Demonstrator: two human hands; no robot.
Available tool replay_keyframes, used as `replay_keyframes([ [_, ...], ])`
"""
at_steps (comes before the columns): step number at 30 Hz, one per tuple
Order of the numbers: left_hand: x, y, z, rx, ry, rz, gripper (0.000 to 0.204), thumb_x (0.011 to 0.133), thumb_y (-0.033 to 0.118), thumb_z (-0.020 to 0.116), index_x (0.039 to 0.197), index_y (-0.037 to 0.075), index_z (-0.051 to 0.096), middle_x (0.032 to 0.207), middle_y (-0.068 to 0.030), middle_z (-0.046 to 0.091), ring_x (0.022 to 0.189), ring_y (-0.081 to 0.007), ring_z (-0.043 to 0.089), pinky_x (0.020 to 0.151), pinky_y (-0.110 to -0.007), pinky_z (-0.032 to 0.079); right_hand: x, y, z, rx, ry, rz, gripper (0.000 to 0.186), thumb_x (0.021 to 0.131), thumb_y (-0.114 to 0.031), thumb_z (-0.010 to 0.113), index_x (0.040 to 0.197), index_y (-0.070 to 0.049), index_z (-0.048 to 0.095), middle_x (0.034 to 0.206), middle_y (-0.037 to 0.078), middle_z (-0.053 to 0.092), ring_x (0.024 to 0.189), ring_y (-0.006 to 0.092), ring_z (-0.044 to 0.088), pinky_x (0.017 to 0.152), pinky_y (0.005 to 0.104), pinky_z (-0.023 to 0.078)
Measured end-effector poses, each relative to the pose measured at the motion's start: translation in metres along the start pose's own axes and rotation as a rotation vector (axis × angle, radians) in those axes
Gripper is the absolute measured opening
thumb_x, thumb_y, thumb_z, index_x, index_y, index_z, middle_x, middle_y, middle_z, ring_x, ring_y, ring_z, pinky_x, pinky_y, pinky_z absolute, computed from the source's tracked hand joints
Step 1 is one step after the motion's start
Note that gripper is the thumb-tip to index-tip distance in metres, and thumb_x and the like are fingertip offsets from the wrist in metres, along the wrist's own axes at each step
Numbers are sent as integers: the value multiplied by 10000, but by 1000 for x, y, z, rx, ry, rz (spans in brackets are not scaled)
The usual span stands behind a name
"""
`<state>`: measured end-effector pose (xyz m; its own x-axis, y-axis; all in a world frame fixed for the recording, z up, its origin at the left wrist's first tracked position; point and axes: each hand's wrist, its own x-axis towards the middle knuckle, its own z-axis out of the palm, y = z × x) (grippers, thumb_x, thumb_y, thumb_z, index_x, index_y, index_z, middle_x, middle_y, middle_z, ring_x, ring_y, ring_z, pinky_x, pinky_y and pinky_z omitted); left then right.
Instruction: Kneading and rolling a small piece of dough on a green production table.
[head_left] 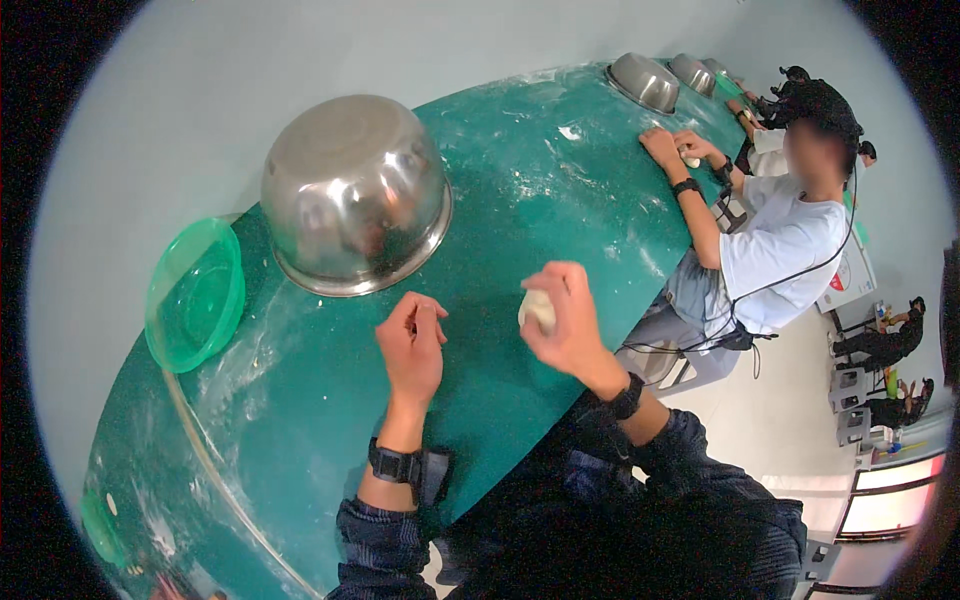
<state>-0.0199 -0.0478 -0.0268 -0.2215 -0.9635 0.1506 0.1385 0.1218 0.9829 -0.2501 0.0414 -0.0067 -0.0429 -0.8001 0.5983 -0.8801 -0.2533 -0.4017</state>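
One pale, rounded lump of dough (537,312) is clasped by the right hand (567,322), fingers and thumb wrapped round it, over a green, flour-streaked tabletop (500,400). The left hand (412,345) is apart from it, fingers loosely curled; whether it holds anything cannot be told. Beyond are one large, upturned stainless-steel bowl (350,190) and, to its left, one translucent green plastic basin (196,295), while to the right one co-worker in a white shirt (790,240) has two hands at a second pale lump (688,157).

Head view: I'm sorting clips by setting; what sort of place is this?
Possibly a dough workroom: a pale lump in the right hand, a powder-dusted green table, an upturned steel bowl.
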Motion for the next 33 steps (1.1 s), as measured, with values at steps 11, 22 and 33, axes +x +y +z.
replay_keyframes([
  [11,5,-2,11,52,-4,6,281,1091,128,573,867,2,686,684,-14,609,601,-69,566,554,-276,413,-2,-8,14,-2,8,80,579,778,-70,827,1335,-90,673,1352,216,622,1231,436,640,1024,502,565],
  [22,0,2,13,158,-22,36,296,1107,155,578,876,11,694,670,-14,604,602,-73,567,552,-289,402,-5,-14,15,-39,35,49,524,782,-80,835,1280,-82,670,1307,199,613,1161,449,630,954,532,582],
  [33,4,-3,17,209,-53,49,299,1104,156,586,874,8,706,634,-31,610,576,-88,581,547,-305,409,-10,-6,15,35,55,-39,449,779,-51,837,1195,-81,671,1250,173,638,1113,425,641,943,516,577],
])
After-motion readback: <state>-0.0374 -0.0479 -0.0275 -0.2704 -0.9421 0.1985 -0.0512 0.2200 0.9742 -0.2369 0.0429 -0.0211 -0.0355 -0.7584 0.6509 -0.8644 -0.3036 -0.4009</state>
